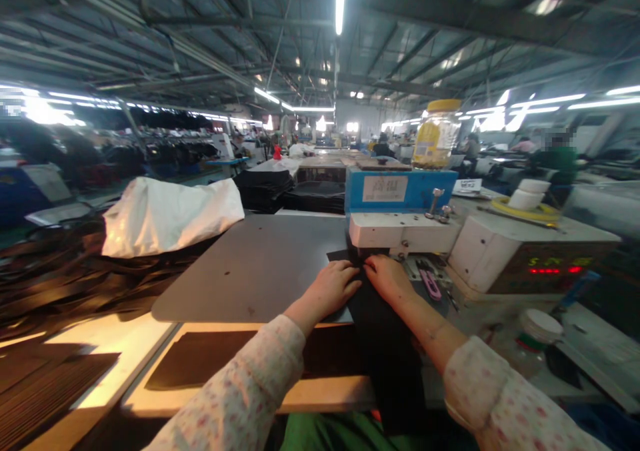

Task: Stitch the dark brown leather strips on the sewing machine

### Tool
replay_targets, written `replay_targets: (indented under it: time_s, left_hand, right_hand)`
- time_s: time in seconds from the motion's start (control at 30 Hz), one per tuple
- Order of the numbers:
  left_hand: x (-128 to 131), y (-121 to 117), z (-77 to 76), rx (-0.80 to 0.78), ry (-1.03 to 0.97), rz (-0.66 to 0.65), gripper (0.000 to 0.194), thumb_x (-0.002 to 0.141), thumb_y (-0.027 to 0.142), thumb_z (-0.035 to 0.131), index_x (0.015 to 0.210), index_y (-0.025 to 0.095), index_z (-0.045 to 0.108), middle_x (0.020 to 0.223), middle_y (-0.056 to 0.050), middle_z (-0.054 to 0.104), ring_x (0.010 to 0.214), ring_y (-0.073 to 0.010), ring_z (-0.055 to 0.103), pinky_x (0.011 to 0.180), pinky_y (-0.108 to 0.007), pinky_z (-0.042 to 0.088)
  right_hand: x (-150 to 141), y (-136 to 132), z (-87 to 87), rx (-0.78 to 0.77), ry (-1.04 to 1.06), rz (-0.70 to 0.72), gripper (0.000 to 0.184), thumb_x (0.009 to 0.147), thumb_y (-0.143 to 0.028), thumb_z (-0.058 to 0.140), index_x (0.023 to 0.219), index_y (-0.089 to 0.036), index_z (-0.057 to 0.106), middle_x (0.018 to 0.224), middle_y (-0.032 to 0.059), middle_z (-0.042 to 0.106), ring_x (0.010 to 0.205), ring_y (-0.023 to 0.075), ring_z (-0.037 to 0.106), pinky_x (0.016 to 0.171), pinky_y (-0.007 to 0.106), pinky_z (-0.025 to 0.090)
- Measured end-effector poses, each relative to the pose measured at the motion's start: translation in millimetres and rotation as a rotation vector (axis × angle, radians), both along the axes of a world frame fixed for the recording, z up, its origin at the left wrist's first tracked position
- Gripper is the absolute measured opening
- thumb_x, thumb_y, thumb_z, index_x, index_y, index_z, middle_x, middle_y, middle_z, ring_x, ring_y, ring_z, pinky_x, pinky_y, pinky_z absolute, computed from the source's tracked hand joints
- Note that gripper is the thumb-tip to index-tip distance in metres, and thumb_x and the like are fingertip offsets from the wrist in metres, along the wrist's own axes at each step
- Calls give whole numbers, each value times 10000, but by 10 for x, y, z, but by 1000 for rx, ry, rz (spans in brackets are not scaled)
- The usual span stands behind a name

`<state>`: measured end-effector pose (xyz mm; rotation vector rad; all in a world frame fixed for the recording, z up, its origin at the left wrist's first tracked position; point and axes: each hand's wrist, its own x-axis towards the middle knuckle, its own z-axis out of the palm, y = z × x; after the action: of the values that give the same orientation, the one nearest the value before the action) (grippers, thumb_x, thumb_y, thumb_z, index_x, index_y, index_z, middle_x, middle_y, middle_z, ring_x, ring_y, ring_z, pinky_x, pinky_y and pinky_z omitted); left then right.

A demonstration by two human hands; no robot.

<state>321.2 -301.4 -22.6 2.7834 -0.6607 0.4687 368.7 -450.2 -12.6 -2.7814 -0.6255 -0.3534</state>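
My left hand (334, 284) rests on the black strip (387, 344), fingers loosely extended; my right hand (387, 277) touches it too — whether pinching, I can't tell. The strip runs from the white machine head (373, 227) over the table edge (325, 392). Best, I judge: even, light pressure — fabric flat, fingertips clear of the head.

Right now the left hand (331, 284) and right hand (386, 276) hide part of the black fabric (393, 354) by the white machine head (377, 229). Both floral sleeves (250, 384) run off the bottom edge, and look, the notice (385, 189) has print too small to read!
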Motion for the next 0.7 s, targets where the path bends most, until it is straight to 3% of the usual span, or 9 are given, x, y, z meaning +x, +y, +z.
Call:
replay_targets:
  time_s: [0.7]
  left_hand:
    - [9, 6, -3, -28, -3, -11, 322, 850, 330, 429, 1090, 157, 559, 1136, -92, 539, 1053, -199, 485, 934, -319, 380]
  right_hand:
    - [-6, 10, -4, -18, -2, -10, 190, 816, -236, 434, 875, -180, 606, 899, 51, 636, 818, 145, 578, 677, 223, 374]
